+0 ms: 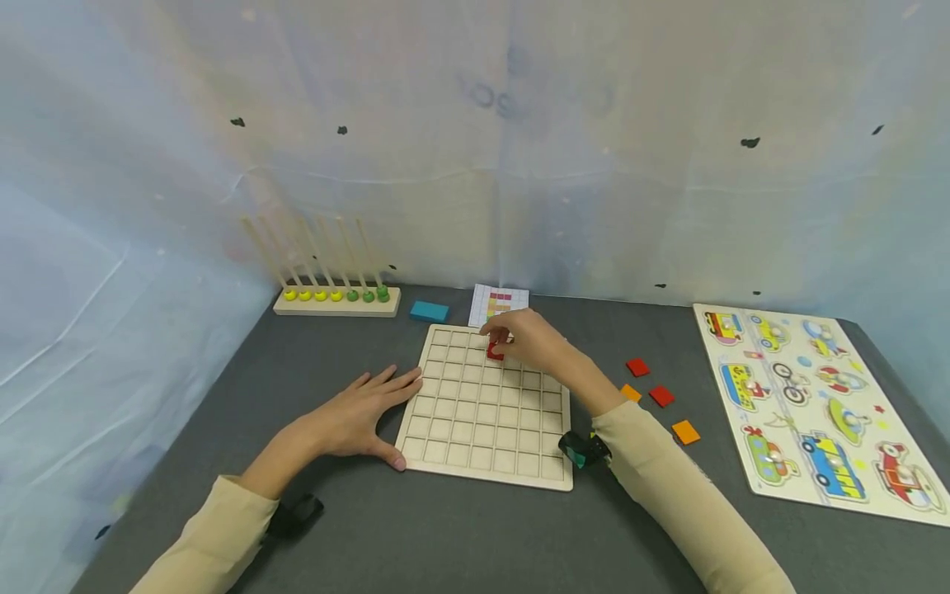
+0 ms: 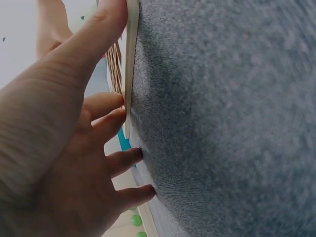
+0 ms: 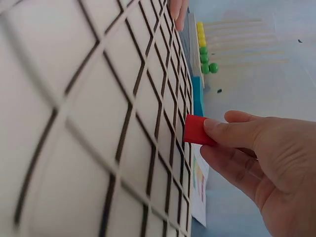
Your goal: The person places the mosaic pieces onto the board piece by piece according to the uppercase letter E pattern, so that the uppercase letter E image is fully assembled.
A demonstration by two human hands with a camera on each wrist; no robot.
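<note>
A wooden grid board (image 1: 475,412) with square cells lies in the middle of the dark table. My right hand (image 1: 530,337) pinches a red square tile (image 3: 196,130) between thumb and fingers, at the board's far rows. In the right wrist view one edge of that tile meets the grid, or nearly so; I cannot tell if it touches. My left hand (image 1: 352,421) rests at the board's left side with fingers spread. Its thumb and some fingertips touch the board's edge, and other fingertips reach the table in the left wrist view. Behind the board lies a paper pattern card (image 1: 481,305), partly covered.
Loose red tiles (image 1: 662,396) and orange tiles (image 1: 686,431) lie right of the board, some near my right forearm. A picture puzzle board (image 1: 809,412) fills the far right. At the back left stand a bead peg rack (image 1: 337,307) and a blue block (image 1: 429,311).
</note>
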